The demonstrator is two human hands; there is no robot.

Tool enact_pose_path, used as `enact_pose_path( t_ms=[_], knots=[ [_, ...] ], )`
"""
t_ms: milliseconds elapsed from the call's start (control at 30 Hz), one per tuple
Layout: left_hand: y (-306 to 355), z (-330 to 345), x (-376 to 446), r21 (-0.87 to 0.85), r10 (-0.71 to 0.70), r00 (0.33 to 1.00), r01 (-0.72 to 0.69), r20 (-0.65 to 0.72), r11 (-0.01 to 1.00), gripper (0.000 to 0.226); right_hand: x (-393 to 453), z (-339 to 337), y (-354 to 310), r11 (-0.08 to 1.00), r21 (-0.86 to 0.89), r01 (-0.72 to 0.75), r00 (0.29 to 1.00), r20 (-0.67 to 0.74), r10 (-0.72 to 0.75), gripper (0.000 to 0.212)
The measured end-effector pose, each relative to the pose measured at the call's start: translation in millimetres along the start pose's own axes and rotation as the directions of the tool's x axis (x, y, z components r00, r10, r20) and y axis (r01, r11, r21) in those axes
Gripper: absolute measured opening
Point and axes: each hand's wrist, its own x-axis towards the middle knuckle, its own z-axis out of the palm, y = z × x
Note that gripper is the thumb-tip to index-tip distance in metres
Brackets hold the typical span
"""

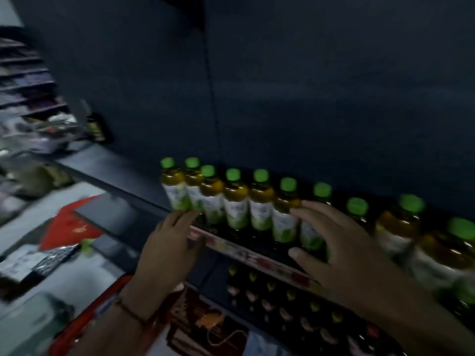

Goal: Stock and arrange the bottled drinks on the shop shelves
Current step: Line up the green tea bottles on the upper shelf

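Green-capped bottles (236,201) line a dark shelf (257,255).

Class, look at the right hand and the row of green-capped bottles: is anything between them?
Nothing visible. The right hand, fingers spread, is directly in front of the green-capped bottles on the shelf edge; whether it touches them is blurred.

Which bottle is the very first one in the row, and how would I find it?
Look at the dark shelf with the red price strip along its front edge, where bottles with green caps stand in a row. Follow the row to its left end, just above the left hand. The first bottle has bare shelf on its left side, while the others have bottles on both sides.
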Motion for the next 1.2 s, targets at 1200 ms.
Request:
enact_pose_path(
  t_ms=[1200],
  knots=[
    [-220, 101, 169, -0.604, 0.174, 0.956, 0.005, 0.238, 0.797, 0.037, 267, 141, -88, 0.978, -0.204, -0.032, 0.969, 0.232, 0.080, 0.098]
  ],
)
